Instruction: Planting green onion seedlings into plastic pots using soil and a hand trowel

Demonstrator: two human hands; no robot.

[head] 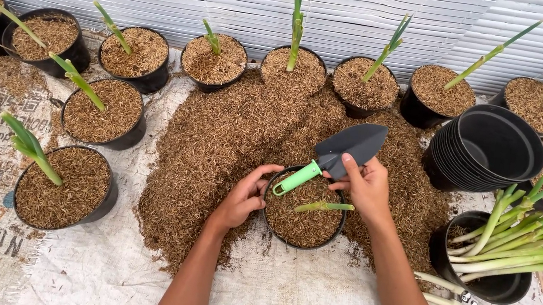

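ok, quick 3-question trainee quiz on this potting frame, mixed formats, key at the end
1. True or false: the right hand holds a trowel with a green handle.
2. What does the left hand grip?
A. the stack of empty pots
B. the rim of the black pot between the hands
C. the pruning shears
3. Fill in: the green cutting in that pot lies ____ on the husk fill, not upright.

Key
1. True
2. B
3. flat; the stack of empty pots and the shears sit untouched to the right.
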